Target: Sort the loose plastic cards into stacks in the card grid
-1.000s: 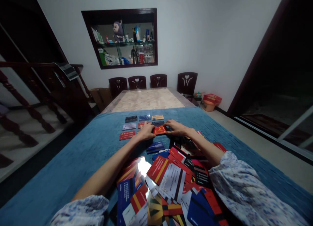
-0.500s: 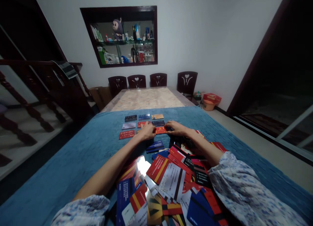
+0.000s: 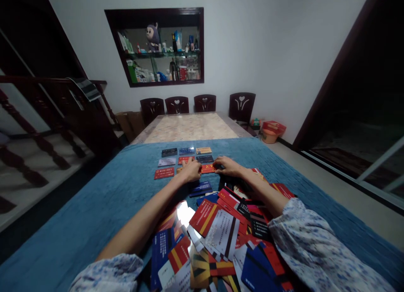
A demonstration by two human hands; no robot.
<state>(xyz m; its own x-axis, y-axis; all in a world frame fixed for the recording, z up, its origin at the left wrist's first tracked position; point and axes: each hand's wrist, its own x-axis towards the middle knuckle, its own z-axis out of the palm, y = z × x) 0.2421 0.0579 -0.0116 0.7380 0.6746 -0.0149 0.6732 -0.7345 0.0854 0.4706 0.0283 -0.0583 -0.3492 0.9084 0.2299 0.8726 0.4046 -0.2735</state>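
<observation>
A red card [image 3: 208, 168] with yellow marks lies flat at the near right of several cards in rows. My left hand [image 3: 190, 171] has its fingers closed at the card's left end. At its right end, my right hand [image 3: 227, 166] pinches the edge with curled fingers. Under my left hand a yellowish card is mostly hidden. Beyond the hands are a dark card [image 3: 204, 159], another red card [image 3: 185, 160], a pale card [image 3: 167, 162] and a yellow card [image 3: 203, 150]. To the left lies a further red card [image 3: 164, 173].
A heap of loose cards [image 3: 221, 233] spreads between my forearms, with a blue card [image 3: 200, 188] at its far side. A blue cloth [image 3: 104, 203] covers the near table; its bare stone-patterned top [image 3: 192, 126] shows beyond. Dark chairs [image 3: 241, 107] stand at the far end.
Both hands stay at the two ends of the red card, with hardly any movement. The view has shifted very slightly.
</observation>
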